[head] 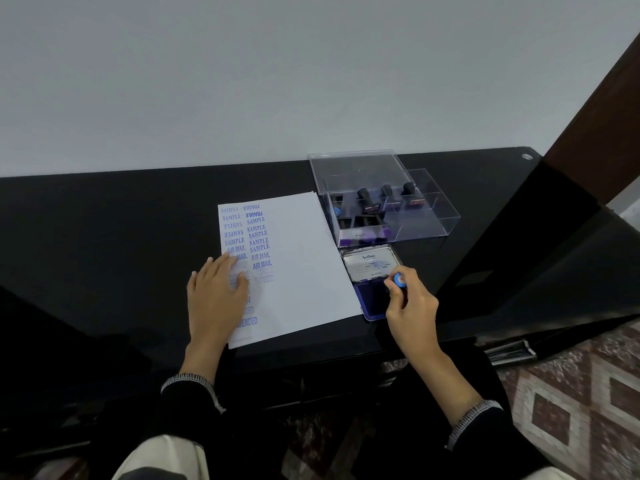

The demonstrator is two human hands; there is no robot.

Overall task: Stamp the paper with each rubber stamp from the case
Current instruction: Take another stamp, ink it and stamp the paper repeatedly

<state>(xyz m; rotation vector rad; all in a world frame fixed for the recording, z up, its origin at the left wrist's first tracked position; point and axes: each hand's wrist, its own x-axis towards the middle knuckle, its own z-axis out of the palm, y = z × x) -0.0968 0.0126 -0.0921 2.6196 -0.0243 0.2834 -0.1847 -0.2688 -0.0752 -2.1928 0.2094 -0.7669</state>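
From the head camera, the right hand (pixel 410 306) pinches a blue-capped stamp (pixel 399 280) upright over the open ink pad (pixel 372 299). The paper (pixel 304 265) lies just to its left, long axis running away from the person, so the right hand is nearer the bare part. The left hand (pixel 216 292) lies flat on the paper's printed column. Behind, the clear case (pixel 388 209) holds several more stamps.

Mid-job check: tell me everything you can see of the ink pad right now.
The ink pad lies open on the black table, right of the paper and in front of the clear case. Its hinged metal lid is folded back, with a pale printed label reading Artline, smudged blue. The tray holds dark blue-violet ink. The right hand presses a blue-topped stamp onto it, hiding its right part.
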